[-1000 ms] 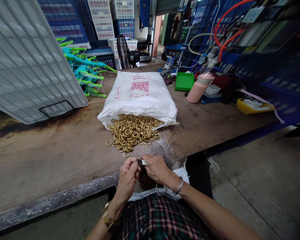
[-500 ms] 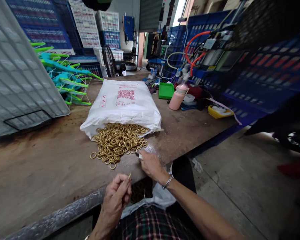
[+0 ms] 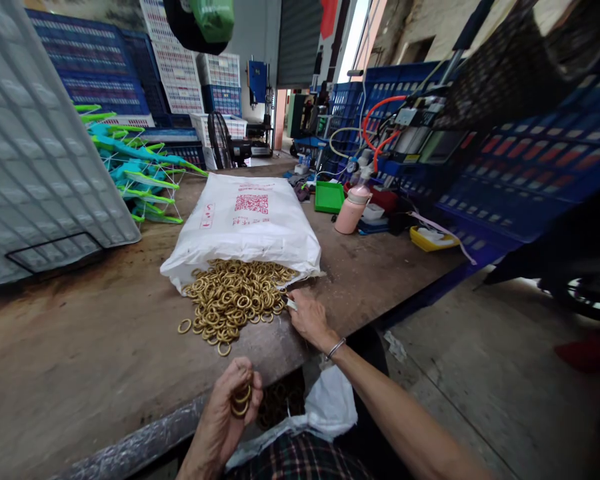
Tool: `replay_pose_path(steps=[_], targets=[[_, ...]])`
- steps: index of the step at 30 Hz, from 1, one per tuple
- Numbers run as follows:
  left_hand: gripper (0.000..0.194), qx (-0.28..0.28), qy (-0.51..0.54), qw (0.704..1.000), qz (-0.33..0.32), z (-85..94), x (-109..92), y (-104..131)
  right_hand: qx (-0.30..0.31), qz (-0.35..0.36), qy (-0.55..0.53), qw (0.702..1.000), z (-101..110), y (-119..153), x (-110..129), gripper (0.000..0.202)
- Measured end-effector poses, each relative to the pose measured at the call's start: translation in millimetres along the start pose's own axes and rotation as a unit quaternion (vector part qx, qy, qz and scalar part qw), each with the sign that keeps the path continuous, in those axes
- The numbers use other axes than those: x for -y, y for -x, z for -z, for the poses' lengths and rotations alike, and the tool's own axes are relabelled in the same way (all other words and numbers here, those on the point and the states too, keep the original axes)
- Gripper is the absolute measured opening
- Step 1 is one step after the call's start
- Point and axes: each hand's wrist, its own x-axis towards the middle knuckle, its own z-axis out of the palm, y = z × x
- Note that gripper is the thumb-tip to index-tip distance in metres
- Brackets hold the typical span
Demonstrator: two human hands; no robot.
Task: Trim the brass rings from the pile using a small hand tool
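Several brass-coloured rings (image 3: 241,401) are in my left hand (image 3: 230,407), its fingers curled round them in front of the table's edge. My right hand (image 3: 310,319) is at the right side of a pile of rings (image 3: 230,297), its fingers closed on a small tool with a pale handle (image 3: 291,304) and a dark tip near the rings. The pile spills from the mouth of a white printed sack (image 3: 250,227) lying on the table. An open pale bag (image 3: 333,397) rests at my lap, with dark rings (image 3: 281,400) visible inside.
A grey crate (image 3: 45,147) stands at the left beside blue and green plastic pieces (image 3: 145,167). Behind the sack's right side are a green tray (image 3: 329,197), a pink bottle (image 3: 353,210) and a yellow tray (image 3: 433,239). Blue crates (image 3: 545,160) stand at the right.
My left hand has turned, so the rings in it show now. My right hand has moved slightly right with the tool, close against the pile. The view has tilted up a little.
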Motion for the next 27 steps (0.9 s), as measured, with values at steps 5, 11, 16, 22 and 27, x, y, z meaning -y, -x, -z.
replay_pose_path(steps=[5,11,16,22,27], targets=[[0.029,0.01,0.071,0.997,0.033,1.4,-1.3,-4.3,-0.029,0.025,-0.008,0.999,-4.0,4.1,-3.3,0.016],[0.033,-0.016,0.086,0.996,0.022,-2.3,-4.4,-3.8,-0.063,0.085,-0.112,0.988,4.2,17.4,5.3,0.019],[0.033,-0.038,0.009,0.998,-0.052,-5.4,-4.1,-7.2,0.058,0.11,-0.358,0.926,12.9,31.6,36.2,0.014],[0.041,-0.131,-0.192,0.951,-0.205,1.5,-3.2,-12.1,0.244,-0.014,-0.573,0.782,14.4,49.5,58.7,0.017],[0.034,-0.096,-0.218,0.954,-0.184,2.0,-4.6,-10.4,0.33,-0.043,-0.637,0.695,17.1,57.3,62.5,0.026]])
